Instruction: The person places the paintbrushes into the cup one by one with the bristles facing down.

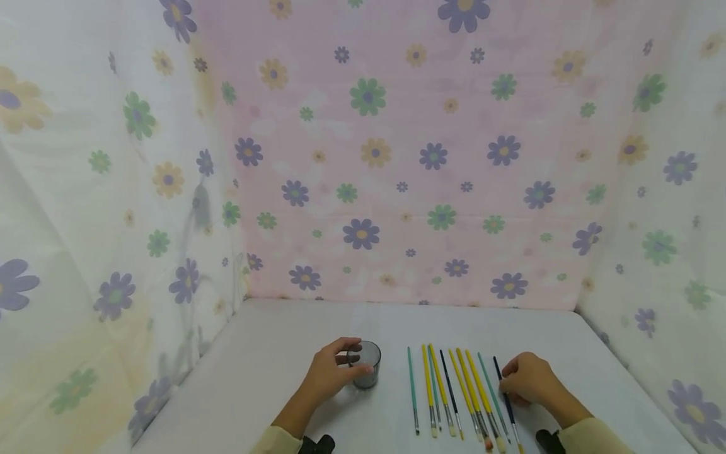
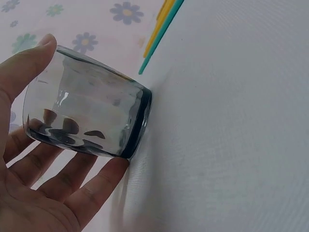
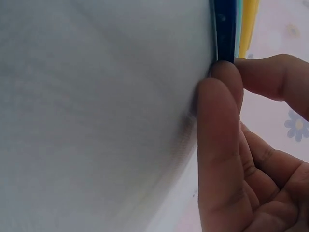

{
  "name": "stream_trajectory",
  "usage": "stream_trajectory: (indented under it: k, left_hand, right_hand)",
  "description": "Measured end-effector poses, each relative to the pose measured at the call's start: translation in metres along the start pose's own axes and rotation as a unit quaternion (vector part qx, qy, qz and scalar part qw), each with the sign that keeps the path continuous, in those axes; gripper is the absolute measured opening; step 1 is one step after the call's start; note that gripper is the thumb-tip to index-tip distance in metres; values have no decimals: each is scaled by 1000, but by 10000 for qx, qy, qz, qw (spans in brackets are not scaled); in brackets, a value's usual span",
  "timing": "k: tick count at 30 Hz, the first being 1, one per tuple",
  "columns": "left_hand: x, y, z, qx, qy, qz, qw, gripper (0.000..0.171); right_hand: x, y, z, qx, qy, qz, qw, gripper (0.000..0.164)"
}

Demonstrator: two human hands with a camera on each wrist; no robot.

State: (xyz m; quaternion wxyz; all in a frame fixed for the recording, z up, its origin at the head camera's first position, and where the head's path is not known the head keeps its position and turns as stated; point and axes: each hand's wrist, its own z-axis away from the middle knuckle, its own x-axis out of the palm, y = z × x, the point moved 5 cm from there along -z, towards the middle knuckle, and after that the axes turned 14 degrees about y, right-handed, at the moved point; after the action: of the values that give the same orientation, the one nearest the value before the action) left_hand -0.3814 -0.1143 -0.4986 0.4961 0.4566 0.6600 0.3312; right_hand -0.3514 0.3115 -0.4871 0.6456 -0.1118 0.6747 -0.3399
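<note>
My left hand holds a smoky clear drinking glass that stands upright on the white table. The left wrist view shows the thumb at the rim of the glass and the fingers spread along its other side. To the right, my right hand pinches the handle of a dark blue paintbrush, the rightmost in a row. In the right wrist view the fingertips close on the dark handle right at the tabletop. The brush lies with its bristles toward me.
Several yellow paintbrushes, teal ones and another dark one lie side by side between the hands, bristles toward me. Flower-printed cloth hangs behind and on both sides of the white table.
</note>
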Motion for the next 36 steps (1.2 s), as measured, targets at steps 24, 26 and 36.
stream_trajectory:
  k: [24,26,36]
  left_hand:
    - [0,0,0,-150,-26,22,9999,66]
    - [-1,0,0,-142,-27,32,9999,66]
    - [-2,0,1,-156,-30,10,9999,66]
  right_hand:
    - [-4,2,-8,-23,-78,-99,9999,32]
    - [-4,7,-11,159,-167,-428,9988,35]
    - [-10,17,-16,754,-498,-2249,9702,41]
